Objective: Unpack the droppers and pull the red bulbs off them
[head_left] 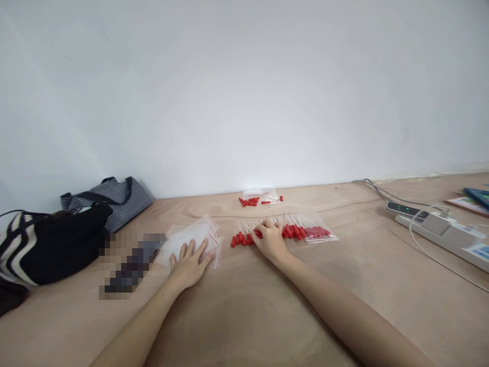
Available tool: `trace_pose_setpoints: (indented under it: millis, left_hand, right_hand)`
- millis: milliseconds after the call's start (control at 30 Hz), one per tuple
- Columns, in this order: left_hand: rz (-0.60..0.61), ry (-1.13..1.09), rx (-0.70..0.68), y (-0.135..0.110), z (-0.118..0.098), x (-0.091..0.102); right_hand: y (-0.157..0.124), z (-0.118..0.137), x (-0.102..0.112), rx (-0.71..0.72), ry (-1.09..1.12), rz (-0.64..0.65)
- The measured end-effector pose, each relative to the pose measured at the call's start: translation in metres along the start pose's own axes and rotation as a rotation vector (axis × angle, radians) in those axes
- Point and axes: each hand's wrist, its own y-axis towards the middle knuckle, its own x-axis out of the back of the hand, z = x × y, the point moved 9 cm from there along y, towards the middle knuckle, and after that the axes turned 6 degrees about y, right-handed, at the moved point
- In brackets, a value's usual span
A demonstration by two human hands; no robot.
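My left hand (190,262) lies flat, fingers apart, on a stack of clear zip bags (187,237) with red seal strips. My right hand (270,238) rests with fingers curled on a row of glass droppers with red rubber bulbs (241,238), touching them near the bulbs. Further droppers lie on a clear bag (315,231) just right of that hand. Whether the right fingers actually grip a dropper is hidden. Behind, near the wall, loose red bulbs (249,202) lie beside another small clear bag (263,193).
A striped bag (118,196) and a black and white bag (42,244) stand at the left on the wooden table (248,316). A blurred dark object (132,265) lies beside them. A white power strip (439,227) with cables sits at the right.
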Motion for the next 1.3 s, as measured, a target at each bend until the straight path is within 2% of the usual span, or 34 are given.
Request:
trace_pose_setpoints:
  millis: [133,233,367,500,567,633,733,833,933,1100,1300]
  left_hand:
    - [0.007,0.021,-0.001,0.001,0.000,0.000]
    - [0.023,0.026,0.010,0.001,0.000,0.000]
    - [-0.008,0.041,0.011,-0.002,-0.001,0.003]
    - [-0.188,0.121,-0.028,-0.007,-0.007,0.020]
    - [-0.305,0.142,-0.060,-0.011,-0.012,0.031]
    - [-0.400,0.129,-0.097,-0.015,-0.017,0.038]
    - [-0.486,0.078,-0.181,-0.020,-0.028,0.042]
    - [-0.529,0.028,-0.283,-0.024,-0.041,0.041]
    - [-0.569,-0.014,-0.367,-0.029,-0.049,0.040]
    - [-0.624,-0.061,-0.436,-0.034,-0.055,0.040]
    - [-0.617,-0.115,-0.480,-0.036,-0.065,0.037]
  right_hand:
    - [-0.003,0.000,-0.004,-0.035,-0.092,0.026]
    - [-0.005,0.002,0.003,-0.042,-0.146,-0.032]
    - [-0.010,0.001,0.029,-0.012,-0.157,-0.163]
    - [-0.021,-0.032,0.070,-0.035,-0.159,-0.267]
    - [-0.027,-0.061,0.089,-0.062,-0.161,-0.239]
    - [-0.033,-0.093,0.103,-0.095,-0.155,-0.153]
    - [-0.043,-0.126,0.110,-0.066,-0.197,0.071]
    - [-0.053,-0.144,0.106,-0.055,-0.196,0.260]
    - [-0.059,-0.145,0.103,-0.036,-0.153,0.284]
    - [-0.070,-0.140,0.108,0.016,-0.222,0.184]
    - [-0.070,-0.134,0.114,0.109,-0.243,0.051]
